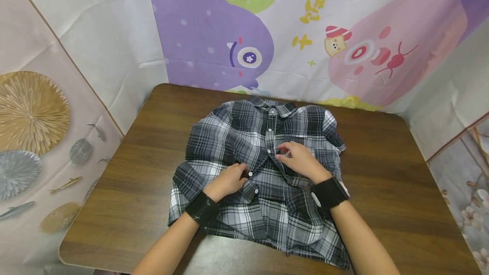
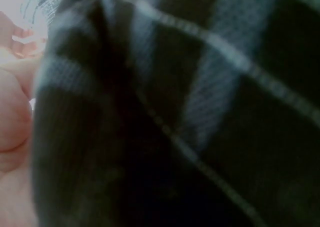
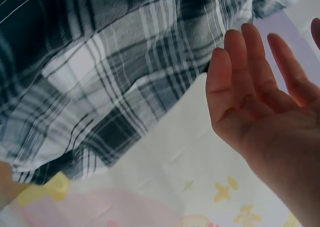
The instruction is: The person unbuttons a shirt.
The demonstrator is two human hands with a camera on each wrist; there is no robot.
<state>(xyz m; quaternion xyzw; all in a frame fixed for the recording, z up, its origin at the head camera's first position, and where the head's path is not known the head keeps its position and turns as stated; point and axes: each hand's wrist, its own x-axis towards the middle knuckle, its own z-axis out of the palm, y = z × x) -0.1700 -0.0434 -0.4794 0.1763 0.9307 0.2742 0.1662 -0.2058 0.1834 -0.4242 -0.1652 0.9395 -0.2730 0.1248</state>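
A grey, black and white plaid shirt (image 1: 237,139) lies front up, its collar (image 1: 272,107) toward the far edge. White buttons run down its front; below a middle button (image 1: 269,151) the two front edges part. My left hand (image 1: 228,179) pinches the left front edge beside a lower button (image 1: 250,174). Cloth fills most of the left wrist view and hides those fingertips. Over the shirt's right front, my right hand (image 1: 299,160) hovers near the middle button with fingers loosely bent and apart. The right wrist view shows its fingers (image 3: 253,57) holding nothing.
The shirt lies on a brown wooden table (image 1: 386,173) with rounded corners. A cartoon-printed cloth (image 1: 298,67) hangs behind the far edge, and patterned hangings (image 1: 95,46) stand at both sides. Black bands (image 1: 202,208) wrap both wrists.
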